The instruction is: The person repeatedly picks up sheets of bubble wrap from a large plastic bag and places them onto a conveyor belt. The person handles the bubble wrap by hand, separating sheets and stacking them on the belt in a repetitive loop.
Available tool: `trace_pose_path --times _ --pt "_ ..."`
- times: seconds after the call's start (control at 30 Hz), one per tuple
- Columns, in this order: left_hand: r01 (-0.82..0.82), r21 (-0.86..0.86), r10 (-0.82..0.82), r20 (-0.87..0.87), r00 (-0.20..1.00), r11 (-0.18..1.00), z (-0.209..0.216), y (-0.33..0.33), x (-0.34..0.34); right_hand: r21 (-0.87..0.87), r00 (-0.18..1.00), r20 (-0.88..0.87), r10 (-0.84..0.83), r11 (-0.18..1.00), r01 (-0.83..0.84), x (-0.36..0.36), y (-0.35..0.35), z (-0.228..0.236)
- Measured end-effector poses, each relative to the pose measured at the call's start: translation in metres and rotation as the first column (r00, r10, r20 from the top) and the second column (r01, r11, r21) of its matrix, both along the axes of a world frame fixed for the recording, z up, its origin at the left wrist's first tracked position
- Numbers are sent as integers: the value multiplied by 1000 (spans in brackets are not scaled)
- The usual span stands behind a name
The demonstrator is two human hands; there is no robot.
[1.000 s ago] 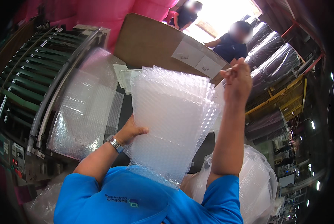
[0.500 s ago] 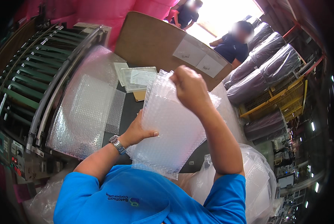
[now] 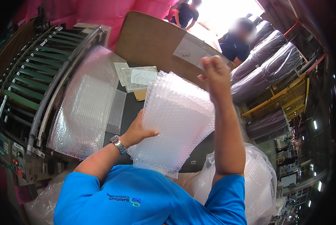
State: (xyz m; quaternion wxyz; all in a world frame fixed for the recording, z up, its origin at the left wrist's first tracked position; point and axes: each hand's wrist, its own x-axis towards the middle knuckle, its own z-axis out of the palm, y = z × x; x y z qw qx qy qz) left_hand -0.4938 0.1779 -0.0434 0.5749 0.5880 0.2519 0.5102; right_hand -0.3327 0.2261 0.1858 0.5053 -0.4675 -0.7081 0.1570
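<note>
A stack of clear bubble wrap sheets (image 3: pixel 175 123) is tilted up in front of my chest, its far edges fanned slightly apart. My left hand (image 3: pixel 142 129) grips the stack by its left side, thumb on top and fingers hidden underneath. Off the stack's far right corner, my right hand (image 3: pixel 216 73) is raised with its fingers curled into a fist. Nothing shows in that fist, and it does not touch the sheets.
More bubble wrap (image 3: pixel 83 108) lies on the dark table to the left, beside a machine with green rollers (image 3: pixel 44 63). Papers (image 3: pixel 141 77) lie near a brown board (image 3: pixel 149 41). A clear plastic bag (image 3: pixel 247 180) of sheets stands at right. Two people are beyond the board.
My right hand has let go of the stack's far edge and moved right, away from it. The sheets' right side has settled inward. My left hand keeps its grip.
</note>
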Motion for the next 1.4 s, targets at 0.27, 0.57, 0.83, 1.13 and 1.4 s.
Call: trace_pose_path --times 0.27,0.57,0.83,1.13,1.4 --pt "134 -274 -44 313 949 952 2 4 -8 173 996 -83 -41 983 55 12 -27 29" --pt "611 -389 -65 807 587 690 -32 18 -24 -71 974 -226 -7 997 -9 47 -32 10" --pt "574 -426 -97 739 667 700 -35 12 -23 -107 971 230 -61 990 88 9 -15 -27" --pt "548 -451 -102 700 707 705 -34 3 -23 -260 978 57 -198 943 206 24 18 5" --pt "563 -425 -150 689 709 709 -33 7 -18 64 949 172 -265 964 257 15 28 -16"
